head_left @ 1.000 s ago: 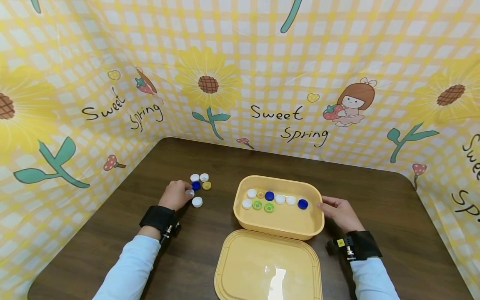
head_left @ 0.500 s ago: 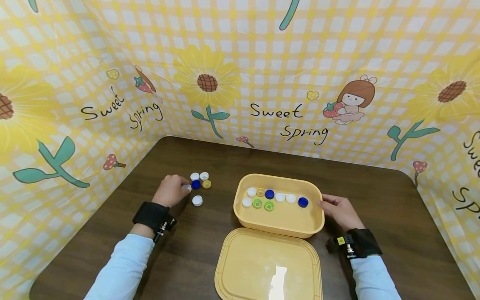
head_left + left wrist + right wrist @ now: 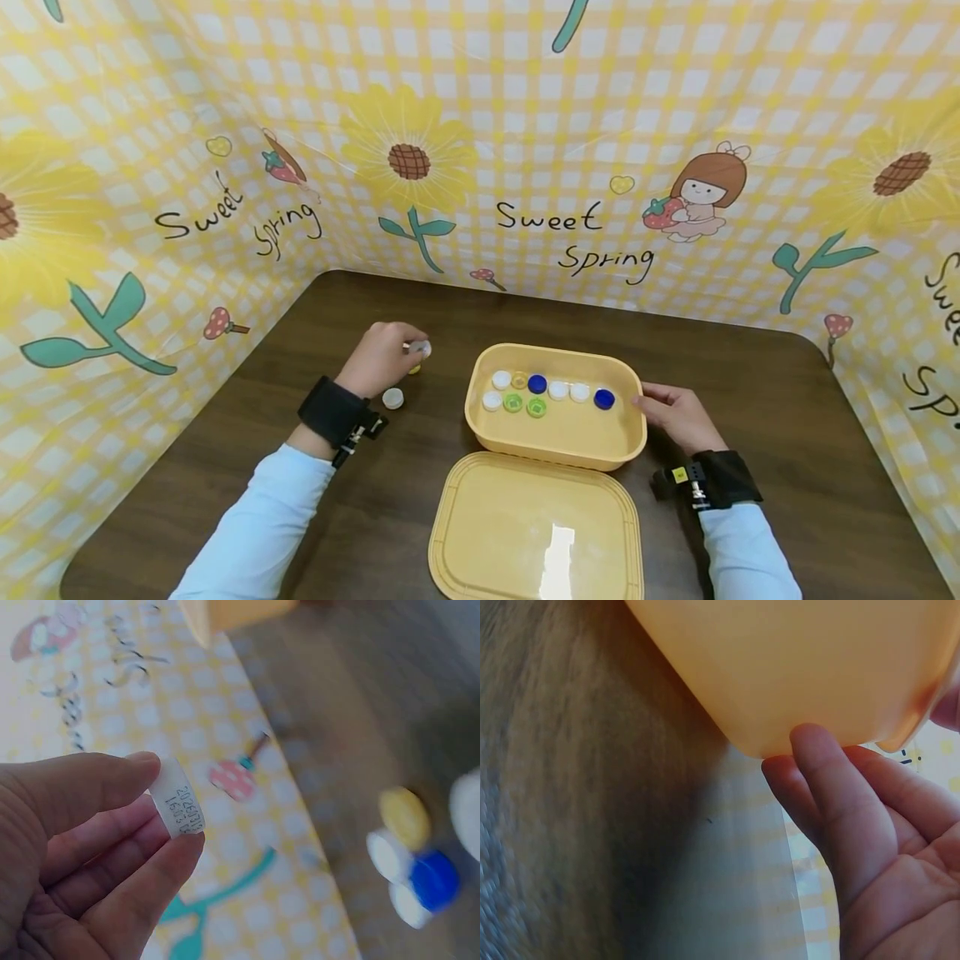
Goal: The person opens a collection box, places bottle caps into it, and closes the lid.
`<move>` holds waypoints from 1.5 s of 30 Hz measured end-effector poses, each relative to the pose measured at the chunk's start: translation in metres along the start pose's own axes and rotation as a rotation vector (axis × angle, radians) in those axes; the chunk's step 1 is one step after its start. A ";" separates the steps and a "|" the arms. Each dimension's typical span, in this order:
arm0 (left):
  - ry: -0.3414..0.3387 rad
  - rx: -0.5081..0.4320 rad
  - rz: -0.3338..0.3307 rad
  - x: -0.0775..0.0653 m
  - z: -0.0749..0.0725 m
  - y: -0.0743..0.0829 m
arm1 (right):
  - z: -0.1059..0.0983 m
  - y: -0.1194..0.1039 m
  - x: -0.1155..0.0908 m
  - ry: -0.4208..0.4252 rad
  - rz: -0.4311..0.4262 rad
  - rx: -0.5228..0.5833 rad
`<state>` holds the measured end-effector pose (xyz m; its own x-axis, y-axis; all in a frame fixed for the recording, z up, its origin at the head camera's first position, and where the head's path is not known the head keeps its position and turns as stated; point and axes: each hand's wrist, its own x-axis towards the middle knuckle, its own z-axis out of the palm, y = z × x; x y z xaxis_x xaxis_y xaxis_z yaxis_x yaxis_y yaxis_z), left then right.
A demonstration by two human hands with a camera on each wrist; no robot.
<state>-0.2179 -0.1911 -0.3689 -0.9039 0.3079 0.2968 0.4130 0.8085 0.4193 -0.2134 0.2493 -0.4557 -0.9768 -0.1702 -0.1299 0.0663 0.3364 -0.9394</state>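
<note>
My left hand (image 3: pixel 378 358) pinches a white bottle cap (image 3: pixel 178 799) between thumb and fingertips; small dark print shows on its side. The hand is above a group of loose caps and hides most of them in the head view. In the left wrist view that group shows a yellow cap (image 3: pixel 405 817), a blue cap (image 3: pixel 435 880) and white ones. A separate white cap (image 3: pixel 393 398) lies nearer on the table. At the yellow box's (image 3: pixel 555 446) right end, my right hand (image 3: pixel 682 419) holds the rim, with the thumb at the edge and fingers against the outer wall (image 3: pixel 780 675).
Inside the box, several white, blue, green and yellow caps lie in two rows toward the left and back. A flat yellow lid (image 3: pixel 517 525) lies in front of the box. Checked cloth walls (image 3: pixel 450 250) stand around the dark wooden table (image 3: pixel 420 500).
My left hand drew the cap left, away from the group, then lifted it rightward over the other caps. My right hand has stayed at the box's end.
</note>
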 end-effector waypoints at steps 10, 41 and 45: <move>-0.070 -0.048 0.122 0.038 0.013 0.053 | 0.000 -0.001 0.001 0.008 -0.009 0.008; -0.505 -0.014 0.369 0.106 0.120 0.173 | -0.001 0.001 0.003 0.025 -0.011 0.024; -0.568 0.006 0.370 0.110 0.137 0.176 | -0.001 0.002 0.002 0.017 -0.021 0.069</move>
<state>-0.2600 0.0538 -0.3794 -0.6214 0.7796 -0.0779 0.7076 0.6012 0.3713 -0.2151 0.2509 -0.4573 -0.9814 -0.1608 -0.1047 0.0586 0.2684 -0.9615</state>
